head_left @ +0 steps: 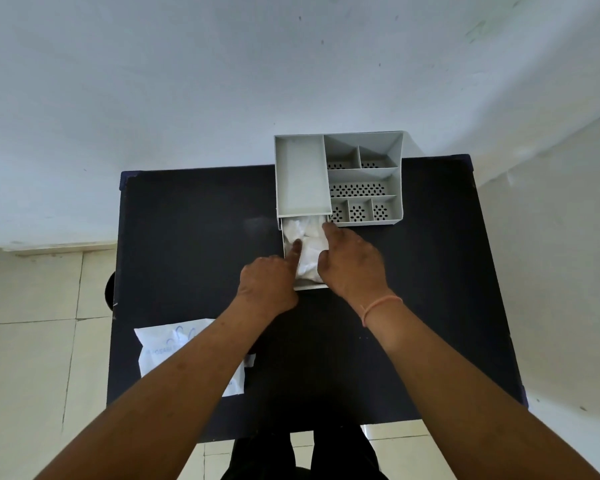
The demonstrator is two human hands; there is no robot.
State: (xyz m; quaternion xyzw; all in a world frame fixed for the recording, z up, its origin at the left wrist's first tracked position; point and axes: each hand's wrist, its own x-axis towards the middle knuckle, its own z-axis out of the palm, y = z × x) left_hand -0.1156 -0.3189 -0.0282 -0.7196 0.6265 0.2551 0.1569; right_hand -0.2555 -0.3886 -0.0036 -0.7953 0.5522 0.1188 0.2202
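Note:
A grey desk organiser (302, 174) with several compartments stands at the far edge of the black table (194, 258). Its small drawer (310, 287) is pulled out toward me and holds crumpled white material (310, 244). My left hand (269, 284) sits at the drawer's left side, its index finger stretched out and pressing into the white material while the other fingers are curled. My right hand (352, 263) lies over the drawer's right side, its index finger pointing to the drawer's far right corner and its thumb against the white material.
A flat white plastic bag (160, 351) with blue print lies near the table's front left, partly under my left forearm. A pale wall stands just behind the organiser. Tiled floor surrounds the table. A pink band is on my right wrist (381, 306).

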